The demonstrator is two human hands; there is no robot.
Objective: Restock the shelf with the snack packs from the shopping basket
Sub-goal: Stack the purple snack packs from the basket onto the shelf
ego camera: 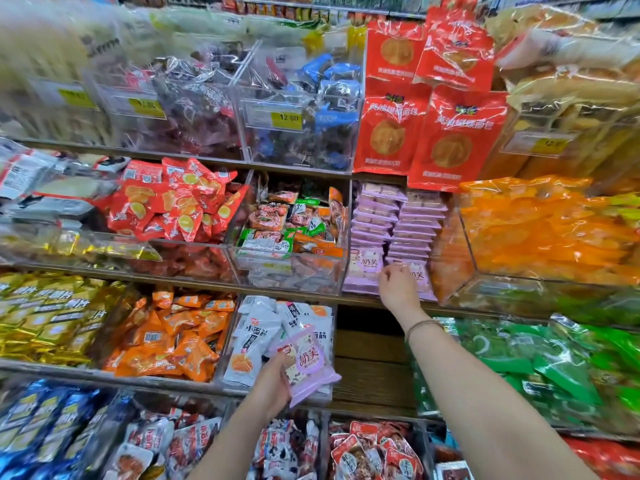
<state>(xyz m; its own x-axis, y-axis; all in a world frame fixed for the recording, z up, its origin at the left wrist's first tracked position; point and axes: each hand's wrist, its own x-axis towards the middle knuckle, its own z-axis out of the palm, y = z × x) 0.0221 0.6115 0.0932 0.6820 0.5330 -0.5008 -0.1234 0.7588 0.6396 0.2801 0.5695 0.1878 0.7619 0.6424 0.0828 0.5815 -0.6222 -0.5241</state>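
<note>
The left hand point(273, 382) gripped a flat lilac plastic snack pack point(306, 363) below-left of the shelf's stacked lilac packs point(377, 216). The right hand point(398, 287) touched their front, its grip unclear.

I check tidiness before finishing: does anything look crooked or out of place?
Yes. The top red bread pack sits tilted, and the lower red pack hangs down over the purple packs below. Nothing looks spilled.
</note>
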